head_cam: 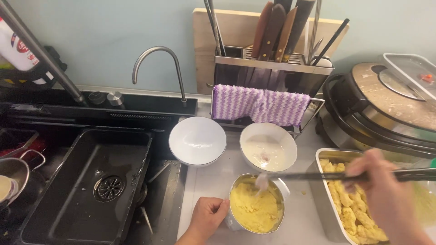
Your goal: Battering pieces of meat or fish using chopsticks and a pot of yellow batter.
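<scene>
My left hand [206,217] rests against the left side of a metal bowl [282,185] filled with yellow crumbs. My right hand [386,195] grips dark chopsticks [318,175] that reach left over that bowl, and a pale piece of food [262,180] hangs at their tips above the crumbs. Just behind stands a white bowl of pale batter [268,146]. An empty white bowl [197,139] sits to its left. At the right, a metal tray [323,199] holds several crumb-coated pieces.
A black sink [91,181] with a curved tap [159,68] fills the left. Behind the bowls a knife rack [272,63] carries a purple striped cloth [259,105]. A round electric cooker [386,104] stands at the right. A small pot [13,174] sits at far left.
</scene>
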